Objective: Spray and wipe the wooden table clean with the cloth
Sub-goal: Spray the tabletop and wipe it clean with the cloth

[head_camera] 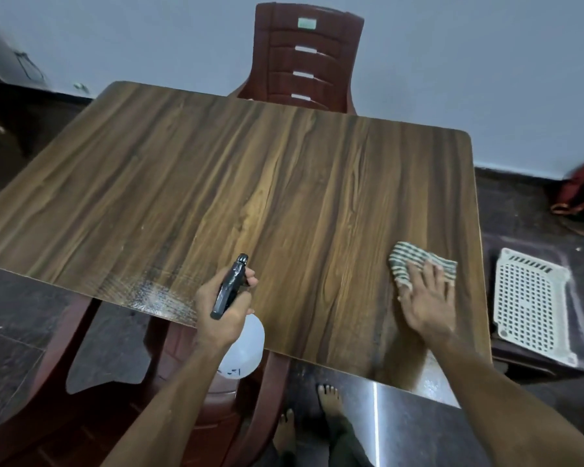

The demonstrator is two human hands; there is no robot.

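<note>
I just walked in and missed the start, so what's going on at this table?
A person is cleaning the wooden table. Their left hand grips a spray bottle at the near edge, its black nozzle pointing across the top. Their right hand presses a striped cloth flat on the right side. A wet patch shows near the front left edge.

Both forearms bare, no sleeves; feet [329, 399] bare; dark trousers [346, 443] on the legs.

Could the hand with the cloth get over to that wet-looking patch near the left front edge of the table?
Probably yes. The right hand presses the cloth flat on bare table, but the left hand holding the spray bottle sits between it and the wet patch.
</note>
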